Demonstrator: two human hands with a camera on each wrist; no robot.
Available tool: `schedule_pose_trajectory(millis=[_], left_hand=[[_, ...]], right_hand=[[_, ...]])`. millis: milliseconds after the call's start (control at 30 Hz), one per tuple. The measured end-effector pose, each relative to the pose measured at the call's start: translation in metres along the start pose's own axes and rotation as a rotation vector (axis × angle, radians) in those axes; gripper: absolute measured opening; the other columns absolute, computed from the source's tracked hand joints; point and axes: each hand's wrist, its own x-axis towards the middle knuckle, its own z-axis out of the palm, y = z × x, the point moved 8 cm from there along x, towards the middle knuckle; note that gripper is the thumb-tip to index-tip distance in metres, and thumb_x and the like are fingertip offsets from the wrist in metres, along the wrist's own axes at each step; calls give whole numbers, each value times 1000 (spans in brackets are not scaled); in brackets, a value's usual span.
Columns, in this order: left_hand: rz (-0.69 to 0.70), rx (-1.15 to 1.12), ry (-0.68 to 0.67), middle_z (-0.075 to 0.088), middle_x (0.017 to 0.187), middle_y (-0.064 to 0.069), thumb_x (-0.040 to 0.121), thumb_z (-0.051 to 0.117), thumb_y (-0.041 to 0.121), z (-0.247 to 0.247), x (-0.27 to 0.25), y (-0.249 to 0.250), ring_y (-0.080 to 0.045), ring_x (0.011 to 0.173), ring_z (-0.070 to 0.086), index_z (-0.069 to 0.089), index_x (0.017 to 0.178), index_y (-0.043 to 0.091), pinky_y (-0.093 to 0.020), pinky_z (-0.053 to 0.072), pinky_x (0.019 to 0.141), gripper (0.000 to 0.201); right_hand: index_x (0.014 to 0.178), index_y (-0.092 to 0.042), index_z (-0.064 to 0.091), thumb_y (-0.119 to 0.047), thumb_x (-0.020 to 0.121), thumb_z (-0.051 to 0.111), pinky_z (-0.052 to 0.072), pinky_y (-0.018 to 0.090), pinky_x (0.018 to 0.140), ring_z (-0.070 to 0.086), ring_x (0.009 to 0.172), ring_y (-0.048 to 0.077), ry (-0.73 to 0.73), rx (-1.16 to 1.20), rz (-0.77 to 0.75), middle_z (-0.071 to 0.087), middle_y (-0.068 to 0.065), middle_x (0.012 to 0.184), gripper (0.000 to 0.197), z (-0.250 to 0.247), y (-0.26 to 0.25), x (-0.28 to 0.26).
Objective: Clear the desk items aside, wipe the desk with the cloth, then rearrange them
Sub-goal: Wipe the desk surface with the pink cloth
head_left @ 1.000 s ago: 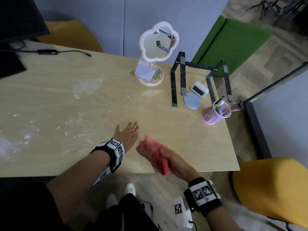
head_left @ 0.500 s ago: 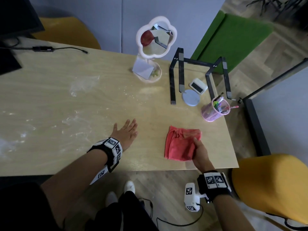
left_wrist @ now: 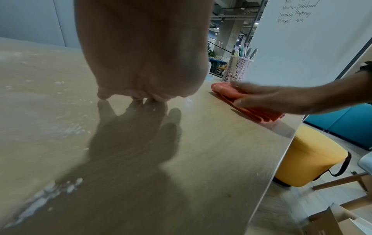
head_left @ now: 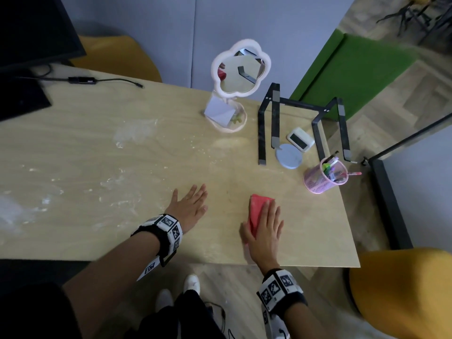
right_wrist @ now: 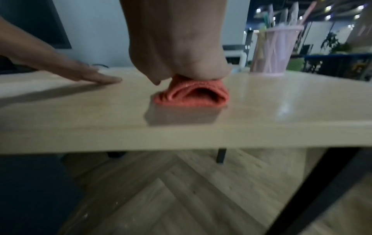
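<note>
Near the front edge of the desk (head_left: 305, 228), the right hand (head_left: 265, 230) lies flat with straight fingers on the folded red cloth (head_left: 256, 209), pressing it down. The left hand (head_left: 189, 206) rests open on the wood and holds nothing. Wiping seems in hand; next, the cloth should probably sweep toward the white residue (head_left: 117, 189) on the left.

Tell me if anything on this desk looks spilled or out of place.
Yes. White powdery smears lie across the desk, mostly left of the left hand, with another patch nearer the mirror. The right hand presses the red cloth flat on the cleaner right side. The other items stand upright.
</note>
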Motion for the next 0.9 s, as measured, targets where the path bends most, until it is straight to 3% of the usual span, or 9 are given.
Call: schedule_pose_trajectory(millis=[100,167,300,433,467,567,633,767,900], left_hand=[[-9,5,-2,-25,155,10,100,7,42,1,0,-1,-12,146,-16,-11,149,22,-55,-4,117,56],[-14,18,10,-25,155,9,100,6,41,0,0,0,-12,146,-16,-12,149,21,-55,-3,117,56],[4,38,26,-26,154,7,96,-4,46,-3,-1,0,-13,146,-16,-12,149,20,-53,-4,118,59],[10,90,137,-33,148,6,61,-46,59,-10,-5,-15,-17,145,-19,-21,145,19,-51,-5,118,96],[-1,108,163,-33,149,5,67,-42,59,-12,-7,-22,-18,145,-19,-20,145,19,-50,-5,117,90],[-49,110,222,-35,147,3,94,-1,47,-24,-10,-51,-20,146,-18,-15,149,18,-50,-5,117,63],[-104,92,239,-37,147,2,99,15,45,-33,-12,-79,-19,144,-21,-16,148,16,-51,-4,117,65],[-174,46,254,-34,151,0,96,17,55,-41,-11,-130,-19,144,-22,-18,147,13,-51,-3,117,75],[-168,-22,236,-37,148,1,73,-13,69,-44,-5,-155,-18,143,-24,-27,140,15,-50,-7,118,88]], right_hand=[[150,-9,1,-43,90,26,17,51,117,3,147,23,-10,-56,47,3,9,159,73,17,8,-2],[150,-6,4,-31,89,25,20,48,117,9,146,26,-10,-57,72,8,12,158,68,20,7,1],[149,-3,12,-21,85,23,16,47,117,11,146,28,41,82,87,11,12,158,67,14,3,7],[148,-2,9,-16,83,23,2,43,118,2,146,32,137,436,195,5,14,158,68,-6,-5,23],[148,-1,7,-15,82,25,-1,43,117,-1,146,32,157,486,212,2,14,158,69,-13,-11,29],[148,-1,2,-12,83,26,-6,44,117,-7,146,30,218,523,183,-5,13,158,71,-25,-34,52],[149,-4,1,-10,87,26,-7,45,117,-8,146,28,260,488,150,-5,10,159,66,-23,-47,66],[149,-11,-3,-10,98,35,-6,44,117,-8,147,25,78,310,148,-9,7,158,64,18,-69,80],[149,-9,-4,-19,98,33,0,41,119,-6,147,22,105,50,219,-9,7,159,64,38,-72,86]])
